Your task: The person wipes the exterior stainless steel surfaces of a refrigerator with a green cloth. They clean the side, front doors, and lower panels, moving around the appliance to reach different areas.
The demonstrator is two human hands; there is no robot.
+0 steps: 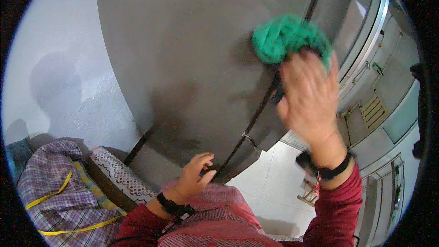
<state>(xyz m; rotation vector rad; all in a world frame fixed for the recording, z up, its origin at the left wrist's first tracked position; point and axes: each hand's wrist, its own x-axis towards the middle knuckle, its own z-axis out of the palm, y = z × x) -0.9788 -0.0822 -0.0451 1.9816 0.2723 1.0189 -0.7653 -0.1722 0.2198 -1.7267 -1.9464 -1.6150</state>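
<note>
My right hand point(308, 99), blurred, is raised at the upper right with its fingers extended. It overlaps the lower edge of a fluffy or mesh-like green thing point(281, 37) in front of a large grey-brown panel point(192, 41). Its grip on the green thing is unclear. My left hand point(199, 175) is low at the centre, its fingers bent and the thumb apart. Something dark shows between them, near the lower end of a long black strip point(255, 115) that slants across the panel. Whether that hand holds it cannot be told.
At the lower left lie plaid cloth point(58, 181) with a yellow band point(82, 228) and a dotted, scalloped-edge cloth point(120, 175). A pale wall point(68, 85) stands behind. On the right are a window frame point(374, 31), white floor tiles point(274, 168) and a small wooden item point(308, 195).
</note>
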